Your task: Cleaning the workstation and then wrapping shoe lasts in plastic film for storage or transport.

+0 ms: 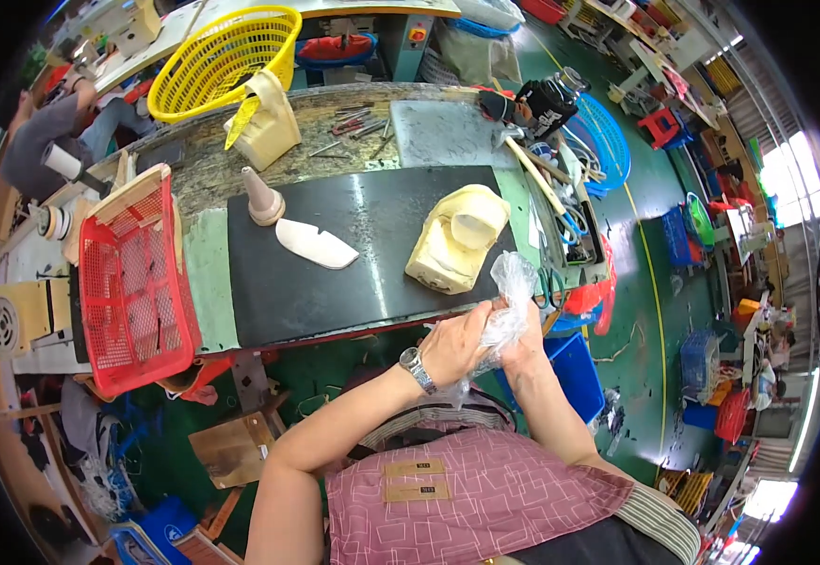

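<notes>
My left hand (455, 343) and my right hand (523, 341) are pressed together at the near edge of the bench, both gripping a crumpled clear plastic bag (511, 292) that sticks up between them. A wristwatch sits on my left wrist. Just beyond the bag a cream shoe last (457, 237) lies on the black mat (335, 254). Further left on the mat lie a flat white insole piece (316, 244) and a small beige cone-shaped block (262, 199).
A red mesh basket (132, 282) stands on its side at the bench's left end. A yellow basket (222, 61) and a cream last (269, 122) sit behind. Hand tools (561, 212) fill a tray on the right. A person (52, 132) works far left.
</notes>
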A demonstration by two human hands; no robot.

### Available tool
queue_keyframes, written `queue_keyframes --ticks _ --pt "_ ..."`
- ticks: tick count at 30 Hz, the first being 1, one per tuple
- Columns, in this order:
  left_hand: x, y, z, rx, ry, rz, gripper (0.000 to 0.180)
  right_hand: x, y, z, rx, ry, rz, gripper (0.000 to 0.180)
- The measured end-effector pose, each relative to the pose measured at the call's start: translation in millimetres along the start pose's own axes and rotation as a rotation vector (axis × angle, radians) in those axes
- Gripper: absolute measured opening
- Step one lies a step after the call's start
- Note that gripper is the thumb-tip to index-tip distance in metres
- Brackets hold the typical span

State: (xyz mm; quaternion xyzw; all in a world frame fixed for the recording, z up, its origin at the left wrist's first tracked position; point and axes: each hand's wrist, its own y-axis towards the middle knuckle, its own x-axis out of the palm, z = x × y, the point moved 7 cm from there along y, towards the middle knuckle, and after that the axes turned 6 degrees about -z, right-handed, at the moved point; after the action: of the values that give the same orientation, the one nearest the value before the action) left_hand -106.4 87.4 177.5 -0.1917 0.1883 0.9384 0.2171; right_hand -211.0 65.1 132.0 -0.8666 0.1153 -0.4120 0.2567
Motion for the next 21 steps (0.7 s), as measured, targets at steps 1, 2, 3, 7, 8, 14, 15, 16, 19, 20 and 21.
queue_keyframes --ticks 1,2,3,7,8,14,15,16,19,20,21 --pt "-6 4 5 0.039 0.012 0.038 0.054 7 0 -5 0.007 -0.006 -0.011 0.014" --pt "-9 8 9 0.080 -0.022 0.063 0.056 18 -1 -7 0.054 0.052 -0.078 0.013" --pt "-12 12 12 0.078 -0.016 0.078 0.056 29 -2 -10 0.103 0.108 -0.144 0.012" --pt "-22 26 26 0.204 0.061 0.177 0.059 48 -1 -33 0.115 0.041 -0.241 0.012" --pt "-20 29 28 0.189 0.116 0.175 0.060 50 0 -39 0.130 0.023 -0.262 0.013" --pt "-17 31 57 0.431 0.459 0.281 0.043 47 3 -54 0.160 -0.171 -0.164 0.017" --pt "-18 32 59 0.424 0.462 0.281 0.043 47 1 -55 0.167 -0.170 -0.165 0.017" --pt "-17 31 64 0.470 0.514 0.255 0.040 49 -1 -52 0.233 -0.144 -0.207 0.018" --pt "-18 28 73 0.525 0.611 0.212 0.030 54 -9 -50 0.339 -0.110 -0.222 0.021" --pt "-15 28 75 0.564 0.626 0.161 0.030 53 -10 -48 0.373 -0.107 -0.198 0.022" --pt "-13 26 76 0.601 0.645 0.112 0.029 52 -8 -51 0.380 -0.105 -0.200 0.022"
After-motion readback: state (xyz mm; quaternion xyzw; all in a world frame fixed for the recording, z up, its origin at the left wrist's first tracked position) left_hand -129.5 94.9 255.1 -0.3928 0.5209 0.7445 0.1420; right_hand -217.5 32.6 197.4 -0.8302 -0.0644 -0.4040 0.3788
